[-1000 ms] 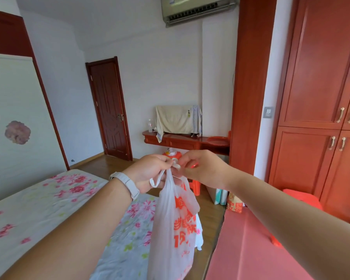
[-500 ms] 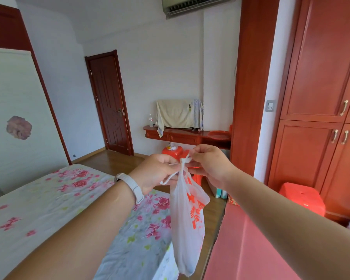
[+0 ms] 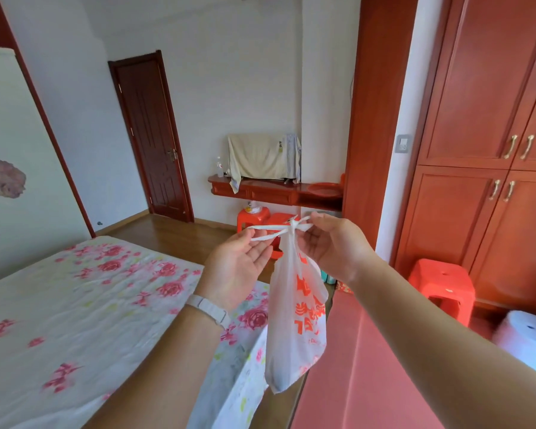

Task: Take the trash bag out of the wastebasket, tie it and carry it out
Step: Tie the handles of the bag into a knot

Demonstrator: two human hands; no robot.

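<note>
A person is standing beside the bed and holding a thin white plastic trash bag with orange-red printing (image 3: 297,308) out in front at chest height. The bag is hanging free in the air, its bottom corner dangling over the gap between the floral bedsheet, white with pink roses (image 3: 75,305), and a flat salmon-red surface (image 3: 353,382) to the right. At the top of the bag a small tight knot (image 3: 292,226) is sitting between the two hands, with twisted white handle strands running out from it to each side.

The left hand (image 3: 240,267), with a pale grey wristband (image 3: 209,309) on its wrist, is turned palm up, its fingers loosely curled and pinching the long strands that are stretching leftward from the knot. The right hand (image 3: 334,243) is pinching the short strand just right of the knot between thumb and fingertips. The hands are apart, with only the knot and strands bridging them.

Behind them, a dark brown wooden door (image 3: 150,137) is standing shut in the far wall, a cloth-draped object (image 3: 262,156) is resting on a red wooden shelf (image 3: 270,191), and a tall red-brown wooden wardrobe (image 3: 483,150) is filling the right side. A red plastic stool (image 3: 441,286) is standing at the wardrobe's foot.
</note>
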